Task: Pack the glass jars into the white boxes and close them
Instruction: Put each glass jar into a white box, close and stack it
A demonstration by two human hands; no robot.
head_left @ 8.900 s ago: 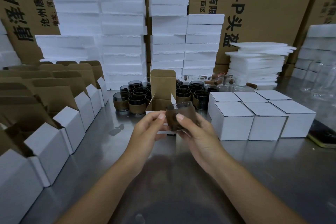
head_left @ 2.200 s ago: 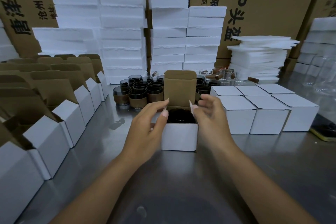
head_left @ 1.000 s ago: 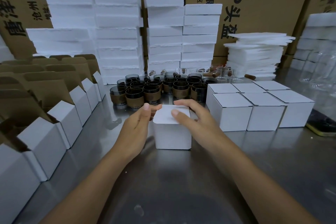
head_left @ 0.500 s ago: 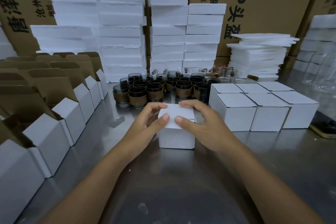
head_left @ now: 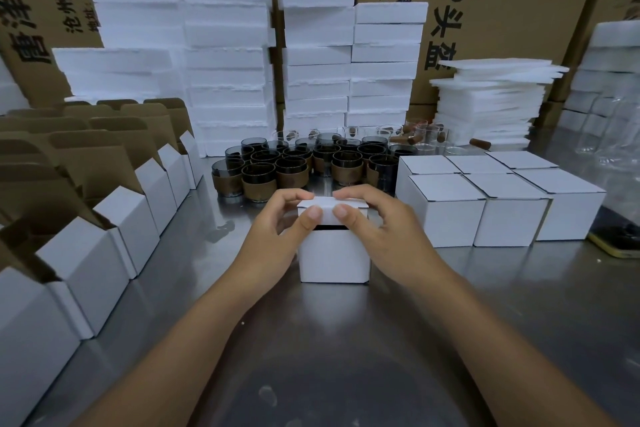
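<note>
White box (head_left: 333,255) stands mid-table on the steel surface (head_left: 346,357), its lid folded down but not tucked, a dark slit showing under the front flap. Left hand (head_left: 273,236) and right hand (head_left: 381,232) both pinch that flap's edge between thumb and fingers. Dark glass jars (head_left: 294,166) cluster behind; closed boxes (head_left: 502,204) sit just right, open ones (head_left: 104,218) along the left.

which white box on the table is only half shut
The white box at the centre between both hands: a dark gap shows under its lid. The six closed boxes to its right are sealed; the open boxes on the left have flaps upright.
</note>
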